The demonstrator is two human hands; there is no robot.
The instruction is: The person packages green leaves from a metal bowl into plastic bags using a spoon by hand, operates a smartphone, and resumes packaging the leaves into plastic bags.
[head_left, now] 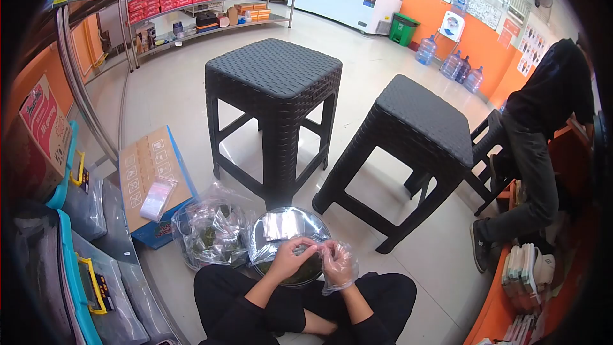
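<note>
My bare left hand [294, 260] and my right hand [338, 264], in a clear plastic glove, meet fingertip to fingertip above a round shiny tray [317, 222]. Both hands are closed in a pinch; what lies between the fingers is too small to make out. Small clear plastic bags [284, 224] lie on the far side of the tray. Dark green stuff [290, 276] shows in the tray below my hands, partly hidden by them. Left of the tray sits a large clear plastic bag [214, 233] with green contents.
Two black stools [274, 67] [424, 115] stand just beyond the tray. A pack of clear bags [158, 199] lies on a flattened cardboard box [137, 166]. Plastic bins [112, 281] line my left; an orange shelf [488, 303] is at right, near a person [543, 115].
</note>
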